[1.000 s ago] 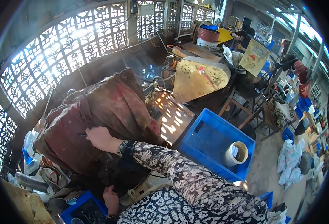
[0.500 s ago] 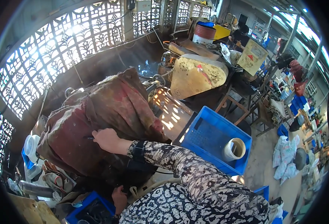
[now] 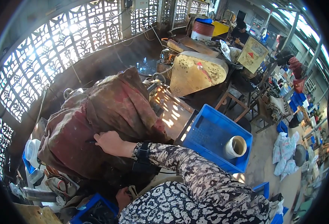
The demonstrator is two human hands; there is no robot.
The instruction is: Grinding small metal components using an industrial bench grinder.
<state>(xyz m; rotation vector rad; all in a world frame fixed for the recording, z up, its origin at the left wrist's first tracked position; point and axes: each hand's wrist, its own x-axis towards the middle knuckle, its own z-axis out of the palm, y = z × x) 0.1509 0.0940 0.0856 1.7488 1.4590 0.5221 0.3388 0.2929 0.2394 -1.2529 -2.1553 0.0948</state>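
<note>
A reddish-brown stained cloth [image 3: 112,100] lies draped in folds over a bulky thing that it hides. In front of the cloth is my right hand [image 3: 114,143], closed on a small dark thin piece [image 3: 91,141] whose tip sticks out to the left of the fingers. What kind of piece it is cannot be made out. Low in the view, my left hand [image 3: 123,198] is beside my beige apron [image 3: 149,186], near a blue crate [image 3: 95,209] with dark things in it. Its fingers are mostly hidden in shadow.
A blue tray [image 3: 205,138] with a whitish bucket [image 3: 235,146] is to the right. Behind are a yellowed machine guard [image 3: 198,74] and a red-and-white drum [image 3: 202,30]. Clear plastic tubs [image 3: 32,153] are at left. A person [image 3: 240,35] sits farther back.
My right hand has shifted slightly down and right, still closed on the dark piece. My left hand has drawn a little to the right, closer to the apron.
</note>
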